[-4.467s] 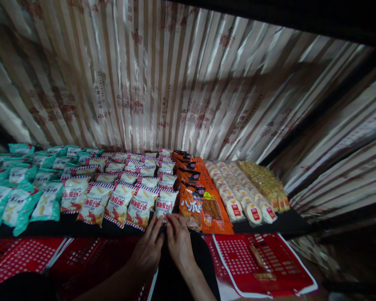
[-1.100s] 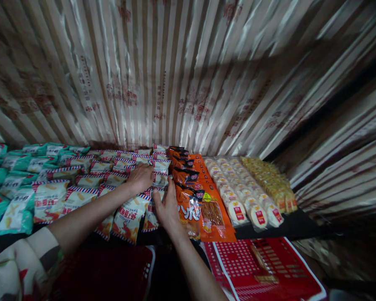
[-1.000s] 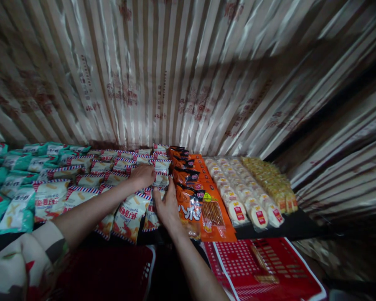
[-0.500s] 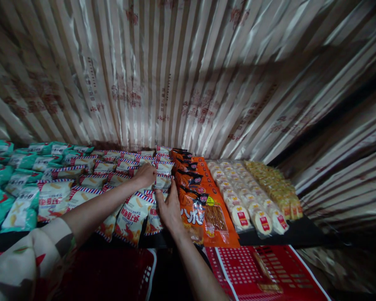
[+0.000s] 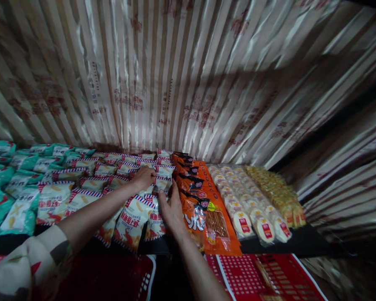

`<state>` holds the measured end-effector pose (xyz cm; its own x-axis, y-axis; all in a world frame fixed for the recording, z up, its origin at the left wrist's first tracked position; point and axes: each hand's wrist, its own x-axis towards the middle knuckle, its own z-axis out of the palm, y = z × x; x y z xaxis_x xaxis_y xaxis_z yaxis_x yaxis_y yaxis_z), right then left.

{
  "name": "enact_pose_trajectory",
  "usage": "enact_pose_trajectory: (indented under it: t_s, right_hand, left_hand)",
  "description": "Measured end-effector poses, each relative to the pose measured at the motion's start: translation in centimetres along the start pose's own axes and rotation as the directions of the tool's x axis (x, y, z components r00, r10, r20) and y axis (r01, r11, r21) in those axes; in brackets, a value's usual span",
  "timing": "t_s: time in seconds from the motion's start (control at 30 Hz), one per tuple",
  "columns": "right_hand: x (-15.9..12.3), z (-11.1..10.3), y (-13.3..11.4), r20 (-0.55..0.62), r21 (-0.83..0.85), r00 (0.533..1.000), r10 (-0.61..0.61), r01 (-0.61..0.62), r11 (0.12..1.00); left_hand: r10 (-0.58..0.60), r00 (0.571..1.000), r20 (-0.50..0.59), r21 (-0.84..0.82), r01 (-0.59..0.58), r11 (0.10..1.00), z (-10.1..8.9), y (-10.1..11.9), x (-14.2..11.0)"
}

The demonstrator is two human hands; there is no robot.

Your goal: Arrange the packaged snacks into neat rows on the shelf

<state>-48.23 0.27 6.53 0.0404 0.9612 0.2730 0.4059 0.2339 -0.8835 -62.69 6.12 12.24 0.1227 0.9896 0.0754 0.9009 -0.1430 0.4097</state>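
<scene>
Rows of white snack bags (image 5: 133, 219) with red-and-blue striped edges stand on the dark shelf. My left hand (image 5: 144, 177) reaches in among them, its fingers curled closed at the left side of one snack bag (image 5: 163, 184) near the right end of the rows. On that bag's right side lies my right hand (image 5: 172, 207), fingers along the edge and thumb across the lower front. Together the hands hold this bag between them; the left fingertips are partly hidden. Orange-and-black snack packs (image 5: 192, 209) stand just right of my right hand.
Green snack bags (image 5: 20, 209) fill the left. To the right are flat orange packs (image 5: 217, 221), round white wrapped crackers (image 5: 242, 223) and yellow wrapped snacks (image 5: 278, 192). Red baskets (image 5: 238, 271) sit below the shelf edge. A striped curtain (image 5: 163, 75) hangs behind.
The view has shifted slightly, so the shelf sits a little lower. Both hands stay at the same snack bag, with only slight movement.
</scene>
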Motion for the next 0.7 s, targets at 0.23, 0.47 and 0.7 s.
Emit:
enact_pose_trajectory:
  t_s: [0.23, 0.47, 0.7]
  right_hand:
    - [0.5, 0.3, 0.1, 0.013, 0.014, 1.000, 0.009, -0.009, 1.000]
    - [1.3, -0.1, -0.4, -0.003, 0.002, 0.999, 0.042, -0.042, 0.999]
    - [2.8, -0.2, -1.7, 0.061, -0.038, 0.991, 0.118, -0.116, 0.993]
  left_hand:
    - [0.005, 1.000, 0.012, -0.020, -0.004, 1.000, 0.0, -0.7, 0.0]
    - [0.007, 1.000, 0.011, -0.019, -0.006, 1.000, 0.2, -0.6, 0.0]
    - [0.041, 0.999, 0.002, -0.014, -0.041, 0.999, -0.2, -0.7, 0.2]
